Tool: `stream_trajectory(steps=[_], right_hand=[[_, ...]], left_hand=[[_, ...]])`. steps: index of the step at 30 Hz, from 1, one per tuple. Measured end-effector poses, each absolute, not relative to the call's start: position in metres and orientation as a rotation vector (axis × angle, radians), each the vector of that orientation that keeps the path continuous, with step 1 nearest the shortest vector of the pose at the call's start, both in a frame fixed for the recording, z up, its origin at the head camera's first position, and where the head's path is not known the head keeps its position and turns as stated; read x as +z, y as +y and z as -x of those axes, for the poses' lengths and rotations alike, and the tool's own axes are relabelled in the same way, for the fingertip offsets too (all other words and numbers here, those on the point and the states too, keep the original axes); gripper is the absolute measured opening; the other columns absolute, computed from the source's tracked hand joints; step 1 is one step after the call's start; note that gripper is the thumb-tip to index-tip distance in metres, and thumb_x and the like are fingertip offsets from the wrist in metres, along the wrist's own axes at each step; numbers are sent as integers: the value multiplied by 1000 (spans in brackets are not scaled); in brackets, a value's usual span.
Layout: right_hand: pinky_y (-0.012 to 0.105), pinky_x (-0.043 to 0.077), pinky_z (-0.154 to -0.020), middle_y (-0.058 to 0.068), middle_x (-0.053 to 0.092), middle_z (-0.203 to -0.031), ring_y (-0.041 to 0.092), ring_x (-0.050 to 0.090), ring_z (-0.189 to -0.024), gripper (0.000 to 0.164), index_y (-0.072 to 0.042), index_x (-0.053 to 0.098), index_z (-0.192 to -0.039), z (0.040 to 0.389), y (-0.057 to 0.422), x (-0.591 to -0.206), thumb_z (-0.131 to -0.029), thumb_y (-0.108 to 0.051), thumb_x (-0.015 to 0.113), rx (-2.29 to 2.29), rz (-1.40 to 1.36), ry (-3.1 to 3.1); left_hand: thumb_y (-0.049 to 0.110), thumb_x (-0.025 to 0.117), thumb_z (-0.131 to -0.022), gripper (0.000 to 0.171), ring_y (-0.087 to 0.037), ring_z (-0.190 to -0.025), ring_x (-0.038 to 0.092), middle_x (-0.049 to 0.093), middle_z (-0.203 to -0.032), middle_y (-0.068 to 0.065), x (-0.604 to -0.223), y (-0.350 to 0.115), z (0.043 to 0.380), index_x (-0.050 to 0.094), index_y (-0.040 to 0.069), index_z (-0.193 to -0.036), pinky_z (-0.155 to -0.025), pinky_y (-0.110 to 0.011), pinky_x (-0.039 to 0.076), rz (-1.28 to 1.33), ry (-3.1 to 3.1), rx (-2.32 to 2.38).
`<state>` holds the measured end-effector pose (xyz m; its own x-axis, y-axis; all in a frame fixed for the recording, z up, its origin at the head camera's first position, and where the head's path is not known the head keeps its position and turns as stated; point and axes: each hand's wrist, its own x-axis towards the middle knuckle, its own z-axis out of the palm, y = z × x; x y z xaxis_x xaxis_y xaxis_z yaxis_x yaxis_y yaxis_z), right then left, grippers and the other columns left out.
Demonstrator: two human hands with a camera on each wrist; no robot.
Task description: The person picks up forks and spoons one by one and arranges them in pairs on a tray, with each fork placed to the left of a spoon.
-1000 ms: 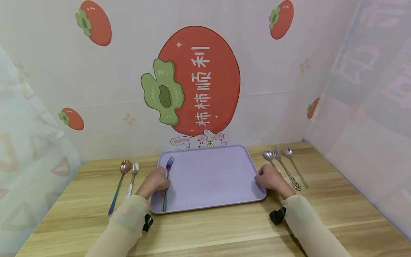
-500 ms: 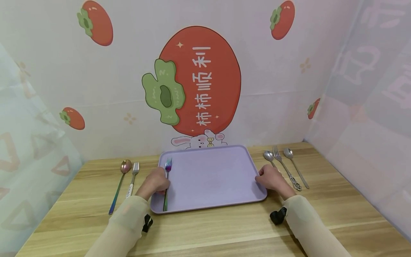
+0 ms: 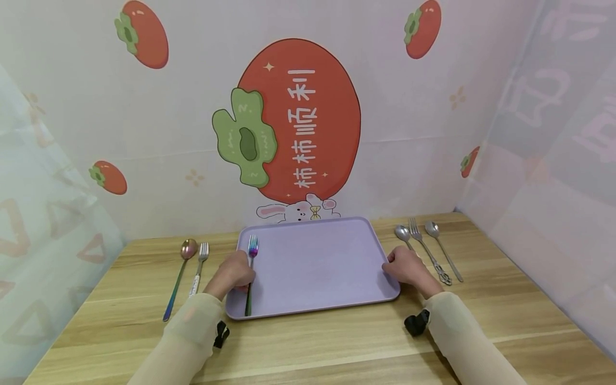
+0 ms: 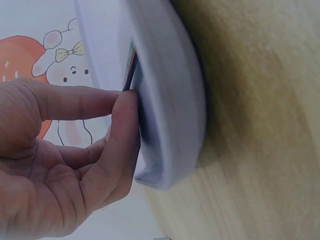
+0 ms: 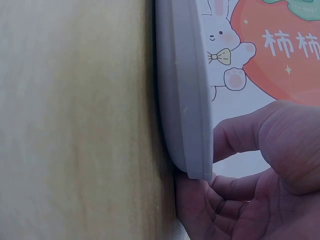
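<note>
A lilac tray (image 3: 317, 262) lies on the table. Near its left side is a rainbow-coloured fork (image 3: 253, 247), tines pointing to the back wall. My left hand (image 3: 236, 271) pinches that fork's handle between thumb and fingertips; the left wrist view has the fork handle (image 4: 131, 70) inside the tray's wall (image 4: 172, 75). My right hand (image 3: 404, 265) grips the tray's right edge. In the right wrist view, the right hand (image 5: 260, 170) has its thumb at the tray rim (image 5: 192, 90) and its other fingers curled below it.
Left of the tray lie a rainbow-handled spoon (image 3: 189, 248) and a fork with a white patterned handle (image 3: 194, 284). On the right are a spoon (image 3: 402, 232), an ornate silver fork (image 3: 427, 251) and another spoon (image 3: 443, 250). A printed cloth wall (image 3: 168, 128) stands close behind the tray.
The rainbow fork has turned slightly, its tines shifting left and its handle end right, so it lies straighter along the tray's side. Both hands stay nearly in place.
</note>
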<state>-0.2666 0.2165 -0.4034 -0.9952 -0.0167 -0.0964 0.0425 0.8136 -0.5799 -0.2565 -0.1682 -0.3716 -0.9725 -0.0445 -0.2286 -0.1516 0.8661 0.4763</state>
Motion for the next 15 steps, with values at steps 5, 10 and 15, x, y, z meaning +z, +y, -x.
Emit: stream_trajectory(steps=[5, 10, 15], right_hand=[[24, 34, -44, -2, 34, -50, 13, 41, -47, 32, -13, 38, -54, 266, 216, -403, -80, -11, 56, -941, -37, 2899], [24, 34, -44, -2, 34, -50, 13, 41, -47, 32, -13, 38, -54, 267, 216, -404, -80, -11, 56, -943, -43, 2899], [24, 34, -44, -2, 35, -50, 13, 41, -47, 32, -13, 38, -54, 267, 217, -404, -80, -11, 56, -938, -32, 2896]], left_hand=[[-2, 55, -75, 11, -17, -49, 60, 57, -66, -13, -371, -167, 257, 50, -6, -84, -49, -29, 49, 168, 2817, 729], [-2, 55, -75, 8, -17, -49, 60, 58, -65, -13, -370, -166, 256, 50, -5, -81, -48, -29, 49, 161, 2822, 710], [-2, 54, -75, 5, -17, -47, 60, 58, -63, -13, -370, -166, 256, 51, -4, -77, -46, -28, 49, 157, 2830, 697]])
